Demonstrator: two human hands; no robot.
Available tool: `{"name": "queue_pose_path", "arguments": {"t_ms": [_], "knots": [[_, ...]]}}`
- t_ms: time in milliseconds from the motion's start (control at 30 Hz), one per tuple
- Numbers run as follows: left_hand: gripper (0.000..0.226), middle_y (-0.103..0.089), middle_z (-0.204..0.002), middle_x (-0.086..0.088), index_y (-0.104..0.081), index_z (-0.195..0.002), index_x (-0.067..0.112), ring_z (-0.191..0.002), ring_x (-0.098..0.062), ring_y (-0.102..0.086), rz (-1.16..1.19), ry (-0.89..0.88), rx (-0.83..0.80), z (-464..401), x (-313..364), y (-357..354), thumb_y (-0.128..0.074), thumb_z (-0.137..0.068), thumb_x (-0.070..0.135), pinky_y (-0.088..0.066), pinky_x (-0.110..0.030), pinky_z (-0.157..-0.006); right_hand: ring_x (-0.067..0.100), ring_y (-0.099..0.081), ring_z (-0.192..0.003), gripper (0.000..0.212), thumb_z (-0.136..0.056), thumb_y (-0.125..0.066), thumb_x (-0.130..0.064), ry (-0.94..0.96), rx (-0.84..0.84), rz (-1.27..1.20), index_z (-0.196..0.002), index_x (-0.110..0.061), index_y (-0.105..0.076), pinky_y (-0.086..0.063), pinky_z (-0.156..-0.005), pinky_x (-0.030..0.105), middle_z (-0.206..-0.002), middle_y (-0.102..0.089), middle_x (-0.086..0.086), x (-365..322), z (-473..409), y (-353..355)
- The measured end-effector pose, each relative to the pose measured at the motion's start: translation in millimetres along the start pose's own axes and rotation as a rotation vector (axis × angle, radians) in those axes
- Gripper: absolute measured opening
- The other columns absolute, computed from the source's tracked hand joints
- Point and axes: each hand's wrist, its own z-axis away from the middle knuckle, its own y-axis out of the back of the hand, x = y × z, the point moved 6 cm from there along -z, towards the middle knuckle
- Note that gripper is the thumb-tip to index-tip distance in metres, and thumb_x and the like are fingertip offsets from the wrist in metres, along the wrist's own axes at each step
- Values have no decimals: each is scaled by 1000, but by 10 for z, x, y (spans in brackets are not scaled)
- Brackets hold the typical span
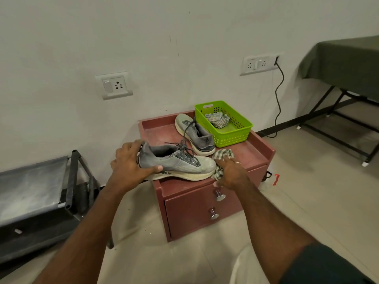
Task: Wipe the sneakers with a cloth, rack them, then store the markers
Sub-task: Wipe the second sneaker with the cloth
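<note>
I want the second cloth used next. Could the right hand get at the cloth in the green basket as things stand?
Probably yes, once freed. The cloth lies loose in the open-topped basket, nothing over it. But the right hand grips a checked cloth at the near sneaker's toe.

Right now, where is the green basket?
The basket sits at the cabinet's back right corner, beside the far sneaker.
</note>
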Motion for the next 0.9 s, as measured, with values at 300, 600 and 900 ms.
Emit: {"name": "queue_pose_path", "arguments": {"t_ms": [300, 600, 900], "knots": [[41, -63, -72, 6, -50, -88, 26, -66, -19, -61, 69, 109, 275, 108, 145, 132, -83, -74, 46, -54, -42, -60, 28, -67, -102, 31, -88, -62, -7, -164, 208, -557, -116, -18, -72, -53, -88, 34, -119, -70, 11, 186, 176, 267], [41, -63, -72, 7, -60, -78, 18, -69, -15, -62, 217, 318, 402, 236, 110, 243, -87, -69, 47, -50, -34, -61, 33, -72, -91, 33, -86, -67, 2, -175, -36, -1784, -118, -1, -66, -58, -78, 48, -107, -73, 19, -708, 630, 283], [39, -67, -99, 3, -60, -113, 30, -88, -12, -66, 315, 229, 297, 392, 88, 303, -79, -81, 43, -59, -39, -78, 3, -28, -146, 72, -82, -60, 13, 578, 230, -811, -144, -22, -50, -24, -118, 17, -154, -36, -5, -1482, 743, 331]]}}
